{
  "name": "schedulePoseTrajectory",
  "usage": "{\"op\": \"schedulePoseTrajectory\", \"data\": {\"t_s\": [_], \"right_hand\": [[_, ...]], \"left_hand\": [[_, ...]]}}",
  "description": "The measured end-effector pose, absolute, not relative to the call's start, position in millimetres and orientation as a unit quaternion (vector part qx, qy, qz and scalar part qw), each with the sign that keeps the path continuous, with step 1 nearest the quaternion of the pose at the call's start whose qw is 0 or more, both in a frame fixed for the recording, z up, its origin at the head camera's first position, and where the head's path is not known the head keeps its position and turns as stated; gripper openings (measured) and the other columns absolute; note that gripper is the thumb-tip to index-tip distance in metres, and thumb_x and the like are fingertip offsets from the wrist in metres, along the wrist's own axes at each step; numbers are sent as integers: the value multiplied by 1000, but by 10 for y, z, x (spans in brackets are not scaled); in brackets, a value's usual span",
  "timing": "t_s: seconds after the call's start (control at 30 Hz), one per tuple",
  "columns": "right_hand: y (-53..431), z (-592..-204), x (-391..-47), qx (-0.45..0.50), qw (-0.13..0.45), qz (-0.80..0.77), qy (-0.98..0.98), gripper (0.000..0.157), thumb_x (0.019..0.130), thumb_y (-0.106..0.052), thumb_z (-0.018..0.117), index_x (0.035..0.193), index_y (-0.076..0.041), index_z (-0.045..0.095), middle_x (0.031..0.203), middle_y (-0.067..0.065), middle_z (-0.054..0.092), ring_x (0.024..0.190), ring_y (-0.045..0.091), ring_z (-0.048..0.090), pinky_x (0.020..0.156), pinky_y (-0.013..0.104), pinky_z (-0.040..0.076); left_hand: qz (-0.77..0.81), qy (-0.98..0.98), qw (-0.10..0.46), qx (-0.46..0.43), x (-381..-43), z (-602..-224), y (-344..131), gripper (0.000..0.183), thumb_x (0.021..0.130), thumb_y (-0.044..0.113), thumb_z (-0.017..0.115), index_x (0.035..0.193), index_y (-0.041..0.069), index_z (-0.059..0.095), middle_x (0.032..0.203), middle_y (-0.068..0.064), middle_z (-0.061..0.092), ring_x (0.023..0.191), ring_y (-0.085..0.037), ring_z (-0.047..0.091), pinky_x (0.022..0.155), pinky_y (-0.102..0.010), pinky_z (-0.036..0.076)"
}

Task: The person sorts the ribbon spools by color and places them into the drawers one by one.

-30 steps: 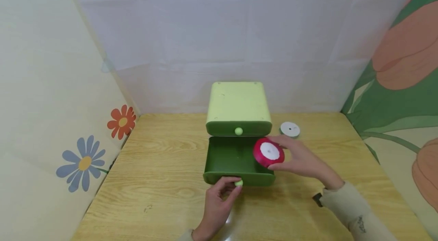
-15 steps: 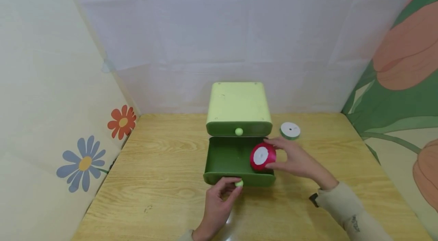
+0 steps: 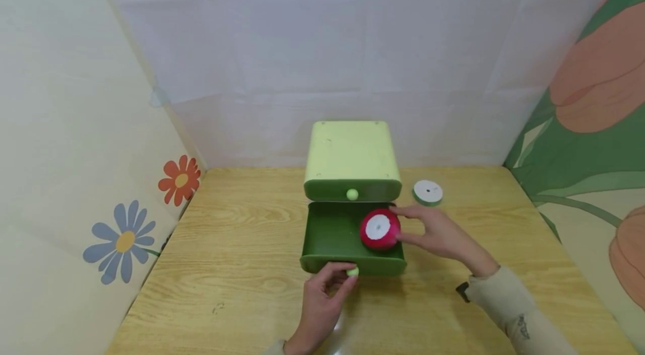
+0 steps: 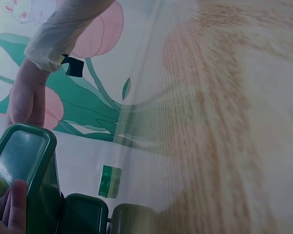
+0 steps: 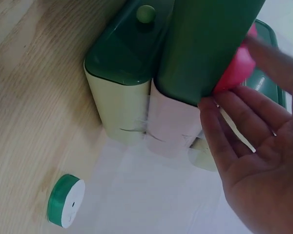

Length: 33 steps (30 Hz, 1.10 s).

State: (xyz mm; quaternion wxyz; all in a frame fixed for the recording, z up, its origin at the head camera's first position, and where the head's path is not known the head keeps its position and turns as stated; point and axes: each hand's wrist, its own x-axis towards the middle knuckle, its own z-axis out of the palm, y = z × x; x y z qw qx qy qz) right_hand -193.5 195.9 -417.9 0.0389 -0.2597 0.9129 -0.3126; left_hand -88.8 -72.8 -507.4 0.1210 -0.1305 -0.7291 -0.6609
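My left hand (image 3: 321,304) pinches the round light-green knob (image 3: 353,271) of the pulled-out lower drawer (image 3: 322,263). In the left wrist view its fingertips (image 4: 18,200) sit at that knob. A spool of crimson ribbon (image 3: 379,228) with a white face rests tilted inside the drawer, toward its right side. My right hand (image 3: 438,233) reaches over the drawer's right wall, thumb and fingers spread at the spool's right edge. The right wrist view shows those fingers fairly straight beside the spool (image 5: 237,68), which the drawer wall partly hides.
The light-green cabinet (image 3: 353,148) stands behind the drawer, its upper drawer (image 3: 327,190) closed. On the wooden table (image 3: 221,265), a spool of green ribbon (image 3: 427,191) lies right of the cabinet. A white backdrop (image 3: 302,52) and painted side panels enclose the table.
The crimson ribbon spool has moved left and down into the drawer. My right hand went left with it, then its thumb slid back to the spool's edge. My left hand stays on the knob.
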Motion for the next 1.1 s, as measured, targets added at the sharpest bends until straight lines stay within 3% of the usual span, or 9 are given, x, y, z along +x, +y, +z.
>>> {"op": "schedulePoseTrajectory", "data": {"t_s": [0.2,0.7,0.9,1.1], "right_hand": [[1992,-4154,-1943,-251,44,-320,912,58,93,-27,80,145,-15,60,146,5,63,132,32,61,106,58,53],[1989,-4079,-1970,-257,16,-324,910,51,94,-20,78,143,-16,62,142,4,66,128,27,63,102,53,57],[1962,-3963,-1999,-281,-79,-332,897,39,94,-14,78,132,-15,70,129,1,73,117,23,67,94,47,60],[1935,-3849,-2066,-266,-164,-367,876,40,95,-11,76,134,-13,68,126,4,74,118,26,66,97,50,57]], "left_hand": [[-661,-732,110,-121,-875,-5066,-725,12,95,15,76,108,16,74,95,-2,76,82,-8,72,73,-28,64],[-667,-732,90,-107,-877,-5062,-736,13,96,18,76,108,18,74,96,0,75,83,-13,73,75,-29,64],[-671,-727,89,-115,-880,-5080,-739,12,97,19,75,109,17,74,95,-12,76,81,-23,75,74,-28,64],[-673,-722,95,-125,-884,-5085,-734,13,97,17,74,109,15,73,96,-16,76,81,-19,75,74,-29,65]]}}
